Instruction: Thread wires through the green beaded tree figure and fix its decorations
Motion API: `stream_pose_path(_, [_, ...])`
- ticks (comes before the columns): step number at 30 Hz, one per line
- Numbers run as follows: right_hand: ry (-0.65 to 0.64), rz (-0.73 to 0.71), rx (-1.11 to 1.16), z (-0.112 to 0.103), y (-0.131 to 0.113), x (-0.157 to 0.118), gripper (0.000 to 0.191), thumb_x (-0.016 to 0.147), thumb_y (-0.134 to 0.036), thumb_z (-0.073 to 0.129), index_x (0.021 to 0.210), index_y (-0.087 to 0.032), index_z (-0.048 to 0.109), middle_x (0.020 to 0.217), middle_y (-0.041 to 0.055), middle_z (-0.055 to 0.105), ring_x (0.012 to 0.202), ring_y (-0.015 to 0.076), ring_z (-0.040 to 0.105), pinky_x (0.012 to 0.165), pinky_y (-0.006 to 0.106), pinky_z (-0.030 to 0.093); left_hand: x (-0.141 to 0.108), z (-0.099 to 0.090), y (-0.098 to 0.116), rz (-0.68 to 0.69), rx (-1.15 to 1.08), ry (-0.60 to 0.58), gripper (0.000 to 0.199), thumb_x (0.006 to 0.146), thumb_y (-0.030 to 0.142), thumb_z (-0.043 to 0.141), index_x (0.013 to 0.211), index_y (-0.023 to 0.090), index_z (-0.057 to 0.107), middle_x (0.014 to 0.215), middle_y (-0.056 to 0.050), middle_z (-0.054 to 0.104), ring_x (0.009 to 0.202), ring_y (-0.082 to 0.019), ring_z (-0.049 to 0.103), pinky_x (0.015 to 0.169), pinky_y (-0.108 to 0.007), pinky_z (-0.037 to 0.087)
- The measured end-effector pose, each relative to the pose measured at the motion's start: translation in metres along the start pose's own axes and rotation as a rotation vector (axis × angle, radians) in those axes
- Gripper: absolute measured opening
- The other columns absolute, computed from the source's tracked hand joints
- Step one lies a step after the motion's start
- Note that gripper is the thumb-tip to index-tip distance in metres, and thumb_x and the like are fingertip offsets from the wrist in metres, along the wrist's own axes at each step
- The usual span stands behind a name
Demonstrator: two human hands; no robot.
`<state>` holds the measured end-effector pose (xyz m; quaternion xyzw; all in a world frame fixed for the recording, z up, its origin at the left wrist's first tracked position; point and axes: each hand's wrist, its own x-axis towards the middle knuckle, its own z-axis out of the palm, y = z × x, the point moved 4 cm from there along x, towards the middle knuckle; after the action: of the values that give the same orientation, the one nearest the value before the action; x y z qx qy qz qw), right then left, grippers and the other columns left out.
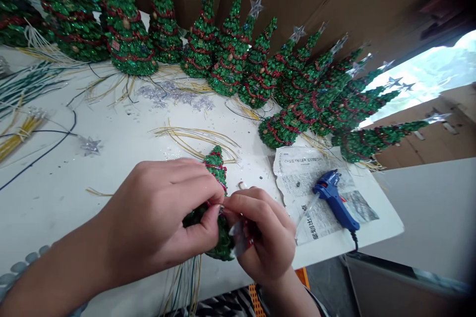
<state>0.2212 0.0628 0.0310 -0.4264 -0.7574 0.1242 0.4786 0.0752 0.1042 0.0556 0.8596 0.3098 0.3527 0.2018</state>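
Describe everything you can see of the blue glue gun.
The blue glue gun looks plastic and appears to lie on its side on a printed newspaper sheet, near the table's right end in view. A pale, translucent stick juts from its body, and a dark cord leaves the handle's end. Neither the left hand nor the right hand touches it. Whether it is on cannot be told.

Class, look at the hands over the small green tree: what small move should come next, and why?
Perhaps hold the left hand steady while the right hand gently adjusts the tiny piece pinched there, because both hands' fingertips meet over the small green tree. The piece itself is too small to identify.
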Motion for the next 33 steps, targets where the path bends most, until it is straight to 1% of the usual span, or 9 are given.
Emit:
stream_pose_path(3, [0.037, -0.014, -0.024, 0.001, -0.001, -0.003, 0.026, 0.085, -0.004, 0.051, 0.102, -0.022, 0.061, 0.077, 0.0008, 0.07, 0.064, 0.0134, 0.066, 0.055, 0.027, 0.051, 0.0, 0.002, 0.002, 0.004, 0.069, 0.026, 0.018, 0.089, 0.013, 0.046, 0.075, 0.022, 0.053, 0.067, 0.011, 0.063, 0.058, -0.007, 0.053, 0.101, -0.032, 0.036])
stream_pose_path(6, [0.038, -0.022, -0.043, 0.001, -0.002, -0.005, 0.023, 0.087, -0.005, 0.053, 0.101, -0.021, 0.06, 0.076, 0.0011, 0.069, 0.064, 0.0132, 0.066, 0.055, 0.026, 0.05, -0.001, 0.003, 0.003, 0.007, 0.067, 0.023, 0.018, 0.088, 0.012, 0.047, 0.074, 0.022, 0.053, 0.066, 0.012, 0.061, 0.056, -0.006, 0.049, 0.103, -0.028, 0.033])
stream_pose_path(13, [0.045, -0.022, -0.032, 0.002, -0.002, -0.006, 0.019, 0.088, -0.006, 0.053, 0.1, -0.019, 0.06, 0.074, 0.001, 0.067, 0.064, 0.0125, 0.064, 0.055, 0.026, 0.049, 0.0, 0.002, 0.006, 0.039, 0.112, 0.03, 0.023, 0.09, 0.01, 0.044, 0.071, 0.02, 0.055, 0.067, 0.008, 0.065, 0.058, -0.006, 0.054, 0.106, -0.024, 0.04])
stream_pose_path(15, [0.042, -0.023, -0.028, 0.002, -0.002, -0.007, 0.018, 0.089, -0.007, 0.052, 0.101, -0.019, 0.06, 0.073, 0.0012, 0.066, 0.064, 0.0127, 0.064, 0.055, 0.026, 0.05, 0.0, 0.001, 0.007, 0.045, 0.113, 0.033, 0.024, 0.091, 0.01, 0.043, 0.072, 0.02, 0.055, 0.067, 0.007, 0.065, 0.059, -0.007, 0.055, 0.098, -0.024, 0.047])
stream_pose_path(17, [0.049, -0.034, -0.026, 0.001, -0.002, -0.007, 0.018, 0.089, -0.007, 0.052, 0.101, -0.019, 0.06, 0.074, 0.0016, 0.065, 0.064, 0.0127, 0.063, 0.055, 0.026, 0.049, 0.0, 0.001, 0.007, 0.046, 0.115, 0.024, 0.022, 0.091, 0.011, 0.044, 0.074, 0.02, 0.055, 0.069, 0.005, 0.066, 0.062, -0.009, 0.059, 0.081, -0.024, 0.053])
stream_pose_path(20, [0.06, -0.037, -0.027, 0.001, -0.003, -0.008, 0.019, 0.089, -0.006, 0.052, 0.101, -0.018, 0.06, 0.075, 0.0019, 0.065, 0.064, 0.0123, 0.062, 0.055, 0.026, 0.049, -0.001, 0.001, 0.005, 0.034, 0.112, 0.009, 0.017, 0.09, 0.013, 0.046, 0.078, 0.021, 0.055, 0.072, 0.004, 0.067, 0.069, -0.012, 0.066, 0.061, -0.025, 0.05])
stream_pose_path(24, [0.053, -0.003, -0.012, 0.0, -0.001, -0.008, 0.025, 0.086, -0.002, 0.052, 0.102, -0.019, 0.061, 0.076, 0.0003, 0.067, 0.065, 0.0117, 0.063, 0.058, 0.026, 0.05, -0.002, 0.0, -0.002, -0.004, -0.018, -0.004, 0.015, 0.089, 0.012, 0.047, 0.08, 0.022, 0.055, 0.074, 0.006, 0.067, 0.067, -0.01, 0.066, 0.057, -0.022, 0.046])
stream_pose_path(29, [0.037, 0.112, 0.068, -0.001, 0.008, -0.006, 0.029, 0.086, -0.001, 0.055, 0.102, -0.023, 0.065, 0.078, -0.002, 0.072, 0.066, 0.0118, 0.064, 0.058, 0.025, 0.052, -0.001, -0.007, -0.015, -0.112, -0.158, -0.137, 0.015, 0.088, 0.016, 0.052, 0.078, 0.023, 0.062, 0.073, 0.009, 0.068, 0.061, -0.005, 0.06, 0.058, -0.016, 0.044])
stream_pose_path(33, [0.048, 0.16, 0.122, -0.001, 0.01, -0.004, 0.022, 0.087, -0.004, 0.06, 0.097, -0.023, 0.067, 0.077, -0.0019, 0.073, 0.066, 0.0108, 0.066, 0.056, 0.022, 0.054, 0.001, -0.013, -0.018, -0.108, -0.136, -0.109, 0.014, 0.089, 0.021, 0.055, 0.082, 0.023, 0.066, 0.075, 0.009, 0.071, 0.064, -0.006, 0.064, 0.06, -0.017, 0.045])
